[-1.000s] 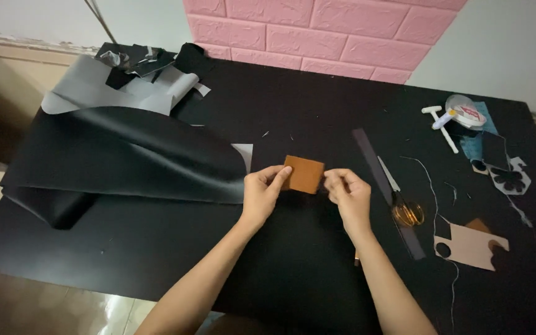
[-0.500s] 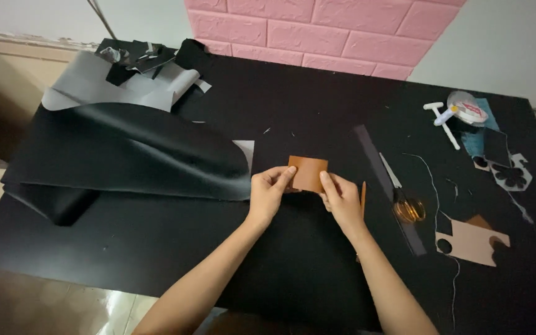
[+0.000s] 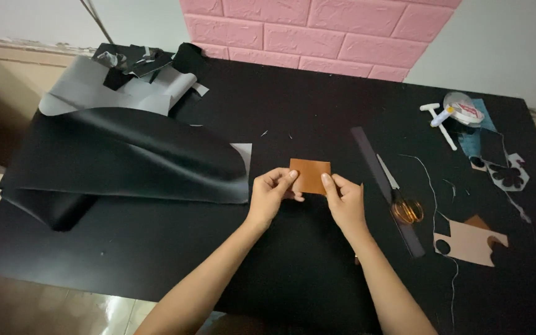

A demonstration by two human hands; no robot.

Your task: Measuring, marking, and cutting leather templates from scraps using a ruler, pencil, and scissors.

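your left hand (image 3: 272,193) and your right hand (image 3: 344,200) both pinch the same small brown leather rectangle (image 3: 311,175), near the middle of the black table (image 3: 293,273). the left thumb and fingers close on its lower left corner, the right thumb and fingers close on its lower right edge, so each grip is clamped on the piece. whether the piece lies flat on the table or sits slightly lifted, you cannot tell from this view.

to your left, a large sheet of black material (image 3: 119,164) lies curled over itself, its right edge just beside your left hand. behind it a grey sheet (image 3: 88,93) spreads toward the far left corner, with a heap of dark scraps (image 3: 134,62) on top.

to your right, a long dark ruler (image 3: 384,186) runs diagonally, near your right hand. a pair of scissors (image 3: 398,195) with gold-coloured handles lies on it, blades pointing away from you. further right, a tan leather offcut (image 3: 469,242) with round cut-outs rests near the table's right edge, and a thin pale thread (image 3: 432,186) trails across the surface between scissors and offcut.

at the far right corner you have a white t-shaped tool (image 3: 438,121), a roll of clear tape (image 3: 460,108), a teal piece (image 3: 476,139) and a grey cut-out shape (image 3: 510,174), all well apart from your hands. a pink brick-pattern wall panel (image 3: 317,31) stands behind the table
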